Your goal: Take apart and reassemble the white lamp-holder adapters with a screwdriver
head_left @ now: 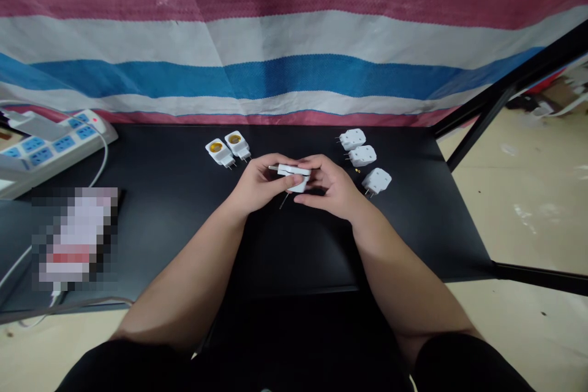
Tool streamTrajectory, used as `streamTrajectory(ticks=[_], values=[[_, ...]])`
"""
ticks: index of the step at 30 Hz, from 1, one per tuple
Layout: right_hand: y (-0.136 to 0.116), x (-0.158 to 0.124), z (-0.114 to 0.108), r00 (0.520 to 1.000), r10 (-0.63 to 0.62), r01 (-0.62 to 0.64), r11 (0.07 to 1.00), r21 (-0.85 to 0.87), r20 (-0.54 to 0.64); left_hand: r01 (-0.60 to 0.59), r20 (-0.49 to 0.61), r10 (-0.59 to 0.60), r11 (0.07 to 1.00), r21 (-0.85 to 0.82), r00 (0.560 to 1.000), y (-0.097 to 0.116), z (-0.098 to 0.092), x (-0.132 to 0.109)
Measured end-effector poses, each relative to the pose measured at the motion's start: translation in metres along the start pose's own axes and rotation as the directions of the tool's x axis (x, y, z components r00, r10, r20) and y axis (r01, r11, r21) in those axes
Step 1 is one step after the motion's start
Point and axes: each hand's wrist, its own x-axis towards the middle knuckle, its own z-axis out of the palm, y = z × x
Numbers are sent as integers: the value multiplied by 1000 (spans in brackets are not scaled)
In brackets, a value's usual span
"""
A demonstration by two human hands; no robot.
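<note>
Between my two hands is a white plug adapter (294,182), held above the middle of the black table, with a dark gap along its side and a metal pin at its left end. My left hand (260,187) grips it, thumb across the near face. The fingers of my right hand (333,187) close on its right end, some of them hidden behind it. Just below the adapter, a thin metal rod (285,200) slants down; its upper end is hidden, so I cannot tell what it belongs to.
Two white plugs with round amber faces (226,147) lie left of my hands. Three white plug adapters (362,156) and a tiny brass piece (357,170) lie right. A power strip (59,144) and a blurred-out phone (80,236) with a cable occupy the left side. Striped sheeting (285,73) hangs behind.
</note>
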Motion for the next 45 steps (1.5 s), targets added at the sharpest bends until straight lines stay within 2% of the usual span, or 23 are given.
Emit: streamTrajectory(ticks=[6,11,19,23,30,33,37,41,45], values=[[-2,0,8,993,-70,58,989,-133,-90,30,-41,-32,998,-51,999,-4,3,0],[-7,1,7,994,-69,50,977,-206,-83,120,-62,-127,987,-108,990,-8,4,-2],[-12,1,5,991,-126,106,952,-287,-53,269,-14,-286,915,-300,958,-4,7,-1],[-12,0,4,992,-122,104,945,-310,-40,304,-3,-323,893,-333,946,-4,7,-1],[-14,0,3,990,-136,123,940,-317,-21,232,10,-236,945,-232,972,-3,5,-3],[-14,-1,0,987,-158,143,946,-292,-26,107,-3,-108,983,-148,994,-3,4,-2],[-14,-2,-4,992,-120,106,960,-259,-38,-22,12,23,995,-101,1000,-4,4,-1],[-12,0,-7,986,-135,104,957,-273,-99,-47,33,49,997,-69,998,-4,5,-1],[-9,1,-8,977,-162,113,944,-309,-139,-53,-40,52,997,-46,998,-6,6,0]])
